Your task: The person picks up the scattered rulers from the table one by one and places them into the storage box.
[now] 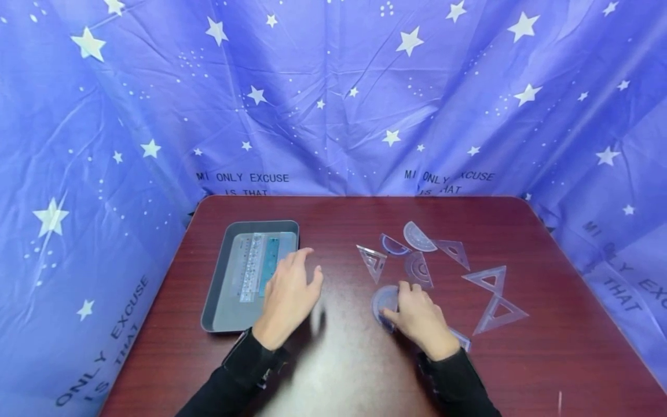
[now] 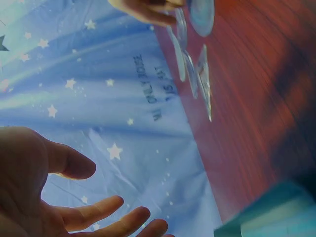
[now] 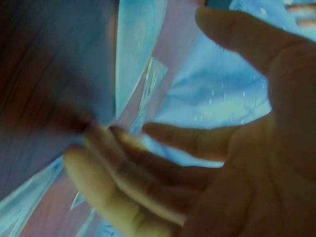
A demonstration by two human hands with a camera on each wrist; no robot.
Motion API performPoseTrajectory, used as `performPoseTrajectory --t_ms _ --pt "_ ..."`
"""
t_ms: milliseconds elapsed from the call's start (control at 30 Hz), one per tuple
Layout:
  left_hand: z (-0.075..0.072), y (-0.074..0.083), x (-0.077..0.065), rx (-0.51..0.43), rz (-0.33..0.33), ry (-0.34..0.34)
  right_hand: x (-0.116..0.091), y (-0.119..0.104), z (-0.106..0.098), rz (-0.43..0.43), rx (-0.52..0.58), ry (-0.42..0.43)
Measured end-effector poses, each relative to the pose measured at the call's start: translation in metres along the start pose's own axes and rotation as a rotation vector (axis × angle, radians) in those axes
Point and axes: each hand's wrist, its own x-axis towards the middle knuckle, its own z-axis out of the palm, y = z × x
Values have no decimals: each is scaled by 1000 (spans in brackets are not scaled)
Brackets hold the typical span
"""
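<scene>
My left hand [image 1: 292, 289] hovers at the right side of a grey tray [image 1: 215, 295], fingers spread and holding nothing. Inside the tray lie a clear ruler [image 1: 251, 269] and a teal ruler [image 1: 270, 259]. My right hand [image 1: 417, 318] is over the right edge of a clear, bluish protractor [image 1: 383, 301], thumb and fingertips near it. In the right wrist view, this protractor [image 3: 138, 49] shows past the fingertips, and a wide gap separates the thumb from the other fingers. Whether the fingertips touch it is unclear. A clear set square [image 1: 461, 340] is partly hidden by the right wrist.
Beyond the right hand lie protractors, including a blue-edged one [image 1: 395, 245] and a clear one [image 1: 418, 237]. Set squares [image 1: 372, 262] [image 1: 490, 280] [image 1: 500, 315] are scattered around and to the right. A starry blue curtain [image 1: 333, 116] surrounds the dark red table [image 1: 333, 220].
</scene>
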Motion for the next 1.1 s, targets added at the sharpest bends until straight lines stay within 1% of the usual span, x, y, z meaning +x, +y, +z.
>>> performPoseTrajectory --t_ms 167,233,300,467,700,800,933,1033,1100 --pt "11 6 -6 18 71 23 8 -20 8 75 -71 7" --pt "16 7 -8 28 105 35 11 -24 13 81 -96 16" --pt "19 7 -9 38 129 43 13 -27 16 69 -121 37" --pt "25 9 -13 50 156 28 15 -32 19 48 -140 62" --pt "29 10 -14 52 171 -9 19 -33 18 56 -89 46" --pt "32 11 -15 59 179 -24 24 -31 17 84 -66 12" --pt "36 12 -17 56 175 -48 31 -26 14 149 -32 -86" --pt "40 12 -19 38 163 -72 35 -22 13 185 2 -149" --pt "44 12 -20 21 160 -88 37 -20 12 196 23 -167"
